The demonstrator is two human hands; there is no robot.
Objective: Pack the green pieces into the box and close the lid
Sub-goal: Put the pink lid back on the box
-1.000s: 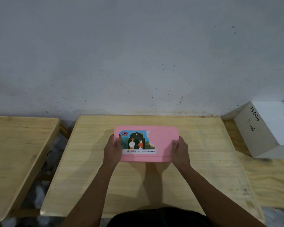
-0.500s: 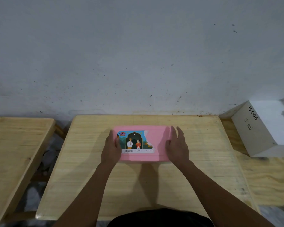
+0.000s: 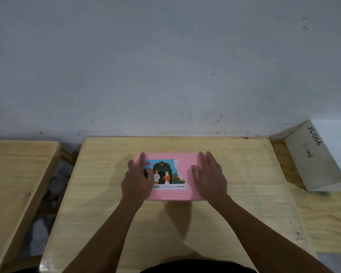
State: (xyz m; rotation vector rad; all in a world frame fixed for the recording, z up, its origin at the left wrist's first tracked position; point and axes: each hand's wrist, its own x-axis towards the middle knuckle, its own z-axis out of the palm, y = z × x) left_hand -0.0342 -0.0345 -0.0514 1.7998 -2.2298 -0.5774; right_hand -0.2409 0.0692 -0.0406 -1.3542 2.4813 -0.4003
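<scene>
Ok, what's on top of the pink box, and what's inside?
The left hand and right hand lie flat on its lid; the left covers an edge of a picture sticker. The lid is shut, so whatever is inside cannot be seen.

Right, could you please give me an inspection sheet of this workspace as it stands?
Surface: wooden table, light wood, scuffed.
Job's things: pink box lies flat on the table, closed, contents hidden.
Clutter: white box marked JS006, at right.
Hands: left hand and right hand rest on the box top, fingers straight.
Cables: nothing seen.
Surroundings: second wooden table at left; speckled grey wall behind.
</scene>
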